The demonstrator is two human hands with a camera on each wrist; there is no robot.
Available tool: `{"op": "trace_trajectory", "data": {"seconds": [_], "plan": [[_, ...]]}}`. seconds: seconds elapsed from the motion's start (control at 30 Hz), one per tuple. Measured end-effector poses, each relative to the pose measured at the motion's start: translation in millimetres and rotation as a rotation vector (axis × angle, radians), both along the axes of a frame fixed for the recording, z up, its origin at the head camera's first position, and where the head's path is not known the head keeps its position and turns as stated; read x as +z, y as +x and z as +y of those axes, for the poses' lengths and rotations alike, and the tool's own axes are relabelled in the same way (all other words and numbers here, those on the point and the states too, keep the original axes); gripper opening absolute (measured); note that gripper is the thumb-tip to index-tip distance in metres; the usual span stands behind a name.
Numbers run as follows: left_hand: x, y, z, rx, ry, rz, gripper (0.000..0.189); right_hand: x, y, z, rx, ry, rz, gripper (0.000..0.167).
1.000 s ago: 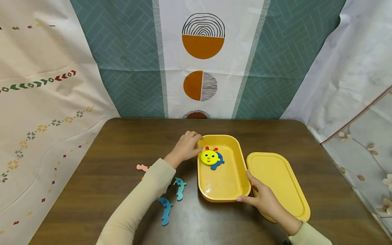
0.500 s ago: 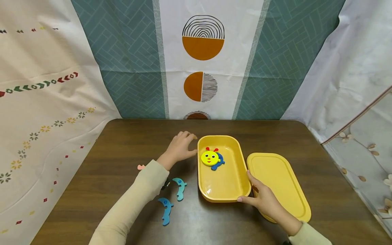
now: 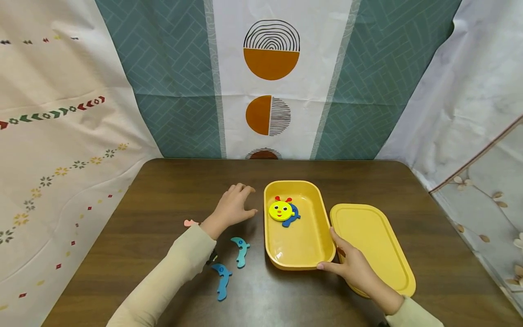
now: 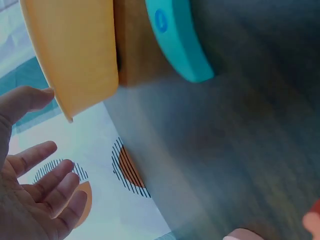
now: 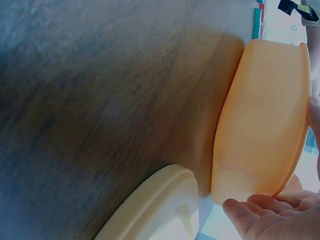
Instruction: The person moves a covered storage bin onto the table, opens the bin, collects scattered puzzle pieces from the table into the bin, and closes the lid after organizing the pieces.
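Observation:
A yellow plastic box [image 3: 304,240] stands on the table. Inside, a smiling yellow bug-face piece [image 3: 280,211] with red antennae partly overlaps a dark blue curved piece [image 3: 295,216]. My left hand [image 3: 230,207] is off the box's left side, fingers spread and nothing in them. At the near right corner my right hand [image 3: 356,267] holds the box, thumb at the near rim and fingers along the right side. Below the left hand lie a teal curved piece [image 3: 241,253] and a blue one [image 3: 222,282]. A pink piece [image 3: 190,223] is partly hidden behind the left wrist.
The yellow lid [image 3: 373,245] lies flat right of the box, partly beneath the right hand. An orange-red piece [image 4: 312,220] shows at the left wrist view's edge. Patterned cloths [image 3: 175,91] hang behind and beside the brown table [image 3: 184,181].
My left hand has drawn away leftward from the box's left rim, leaving the bug-face and dark blue pieces inside. The right hand keeps its place at the corner.

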State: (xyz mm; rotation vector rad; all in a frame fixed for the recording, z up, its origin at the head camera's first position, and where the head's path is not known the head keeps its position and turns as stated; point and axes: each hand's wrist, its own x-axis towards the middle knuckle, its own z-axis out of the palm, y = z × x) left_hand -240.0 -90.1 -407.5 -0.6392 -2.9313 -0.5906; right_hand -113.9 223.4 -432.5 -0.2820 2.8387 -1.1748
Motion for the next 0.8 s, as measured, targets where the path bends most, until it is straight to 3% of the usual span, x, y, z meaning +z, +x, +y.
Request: {"op": "trace_trajectory", "data": {"seconds": [0.37,0.8], "plan": [[-4.9,21.9,-10.5,-0.018,-0.012,-0.033,0.054,-0.2,0.2,0.4,0.006,0.004,-0.007,0.094],[-17.9,57.3,-24.7,-0.031,-0.014,-0.064,0.057,0.6,0.1,0.0,0.007,-0.008,-0.003,0.095]]}}
